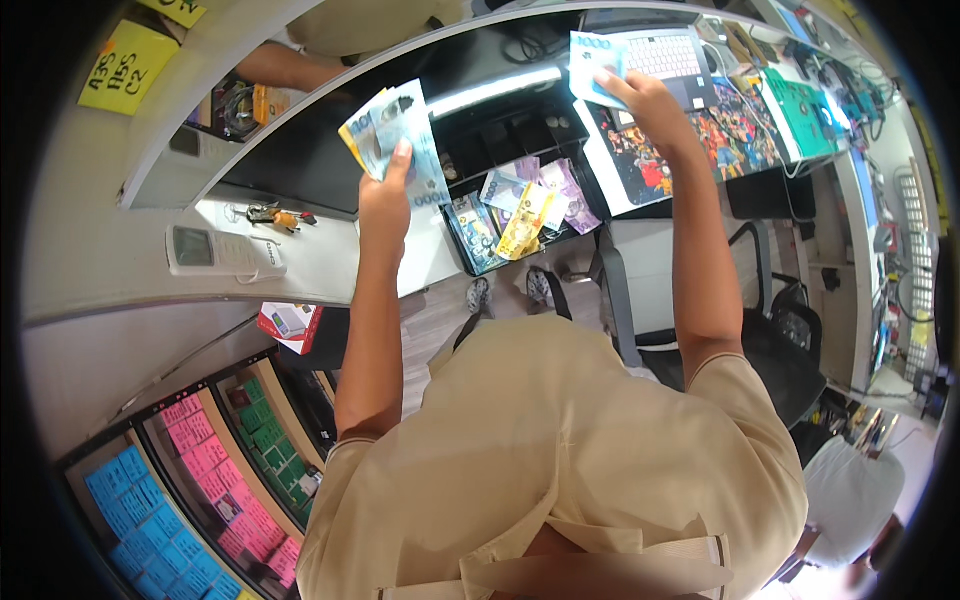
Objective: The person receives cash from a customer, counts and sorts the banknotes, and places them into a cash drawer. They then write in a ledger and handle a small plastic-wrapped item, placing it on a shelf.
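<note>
My left hand (pixel 385 200) holds up a fanned bunch of banknotes (pixel 383 125), mostly light blue with yellow-orange ones behind, thumb pressed on top. At the right, my right hand (pixel 655 110) pinches a light blue banknote (pixel 597 60) over the near corner of a laptop (pixel 665 60). Between and below both hands, a black cash drawer (pixel 505 148) is pulled out. Blue banknotes (pixel 470 230) lie in its left part. A yellow banknote (pixel 525 225) lies across other notes in the middle, and purple banknotes (pixel 572 195) are spread on the right.
A white remote control (pixel 205 250) and a bunch of keys (pixel 285 217) lie on the left counter. A colourful printed picture (pixel 730 140) covers the right desk. An office chair (pixel 650 265) stands close at my right. Another person (pixel 855 490) is behind at the lower right.
</note>
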Available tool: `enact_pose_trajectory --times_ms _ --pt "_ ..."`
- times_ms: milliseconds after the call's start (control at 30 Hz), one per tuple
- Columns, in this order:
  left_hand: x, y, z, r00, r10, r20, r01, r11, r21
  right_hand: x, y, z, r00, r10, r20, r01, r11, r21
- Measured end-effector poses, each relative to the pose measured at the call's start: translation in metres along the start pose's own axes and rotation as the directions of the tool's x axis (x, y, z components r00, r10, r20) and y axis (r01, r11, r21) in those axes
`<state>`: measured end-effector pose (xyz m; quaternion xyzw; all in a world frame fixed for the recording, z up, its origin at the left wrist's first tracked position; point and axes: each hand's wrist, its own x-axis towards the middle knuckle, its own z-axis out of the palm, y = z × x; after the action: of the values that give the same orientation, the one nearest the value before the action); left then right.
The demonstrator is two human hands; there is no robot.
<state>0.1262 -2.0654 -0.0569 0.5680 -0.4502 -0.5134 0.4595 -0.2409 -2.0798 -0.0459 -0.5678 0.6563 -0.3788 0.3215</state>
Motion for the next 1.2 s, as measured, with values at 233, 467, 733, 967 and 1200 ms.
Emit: enact_pose_trajectory --times_ms 233,467,733,967,1200 --pt "0.036 -0.019 -0.011 0.994 0.106 -0.014 -0.107 0.994 0.000 0.001 0.022 0.032 0.880 -0.009 -0.475 0.027 0.999 0.032" --pt "0.033 -0.031 -0.021 0.991 0.118 -0.063 -0.131 0.951 -0.280 -0.110 0.043 0.058 0.931 0.101 -0.352 -0.104 0.995 0.009" --pt "-0.039 -0.061 -0.033 0.993 -0.069 0.097 0.097 0.943 -0.317 -0.160 0.050 0.077 0.911 0.403 -0.086 -0.281 0.760 0.586" --pt "-0.075 -0.109 0.009 0.848 -0.427 0.315 0.514 0.808 -0.290 -0.178 0.058 0.092 0.844 0.480 0.239 -0.384 0.230 0.894" --pt "-0.080 -0.098 0.055 0.813 -0.357 0.460 0.556 0.713 -0.428 -0.171 0.057 0.111 0.915 0.303 0.264 -0.305 0.093 0.948"
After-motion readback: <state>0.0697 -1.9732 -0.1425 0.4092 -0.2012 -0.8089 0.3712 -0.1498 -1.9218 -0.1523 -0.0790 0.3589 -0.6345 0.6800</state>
